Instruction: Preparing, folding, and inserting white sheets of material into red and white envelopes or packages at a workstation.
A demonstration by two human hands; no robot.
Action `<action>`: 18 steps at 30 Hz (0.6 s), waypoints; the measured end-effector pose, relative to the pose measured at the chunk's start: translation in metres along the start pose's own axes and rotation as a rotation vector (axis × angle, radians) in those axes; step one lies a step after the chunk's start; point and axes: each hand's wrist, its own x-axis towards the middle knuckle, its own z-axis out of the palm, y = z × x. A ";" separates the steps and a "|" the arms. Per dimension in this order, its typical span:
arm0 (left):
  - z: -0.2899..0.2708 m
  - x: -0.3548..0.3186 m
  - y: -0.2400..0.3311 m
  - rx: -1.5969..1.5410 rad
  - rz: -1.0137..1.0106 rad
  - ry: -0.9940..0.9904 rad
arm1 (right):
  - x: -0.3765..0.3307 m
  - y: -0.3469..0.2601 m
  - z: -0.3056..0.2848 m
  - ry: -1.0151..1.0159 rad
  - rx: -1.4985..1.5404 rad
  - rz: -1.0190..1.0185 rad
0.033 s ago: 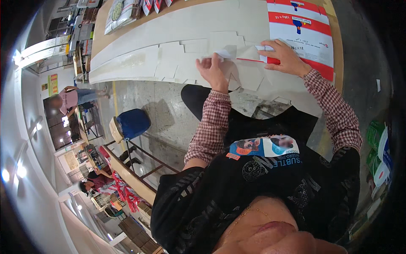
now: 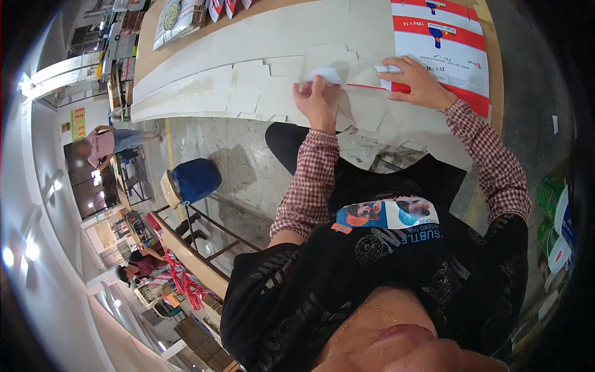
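Note:
A flat red-and-white printed carton blank lies on the long table in front of me. My left hand pinches a white flap of the blank and lifts it off the surface. My right hand presses down on the blank's red strip beside the flap, fingers bent over its edge. Both forearms wear red checked sleeves. More white flat blanks lie overlapped in a row to the left along the table.
A blue round stool stands on the stone floor at my left, next to a wooden rail. Printed packets lie at the table's far end. Green packages sit at my right. Other people stand far left.

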 end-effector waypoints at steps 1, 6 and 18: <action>0.004 -0.001 0.006 -0.184 -0.128 -0.100 | 0.002 0.000 0.001 0.024 -0.009 0.004; 0.004 0.021 0.006 0.007 -0.212 -0.049 | -0.001 0.005 0.004 0.037 -0.023 0.046; 0.062 0.019 -0.009 0.972 1.175 -1.159 | -0.032 0.002 -0.015 0.059 -0.171 0.099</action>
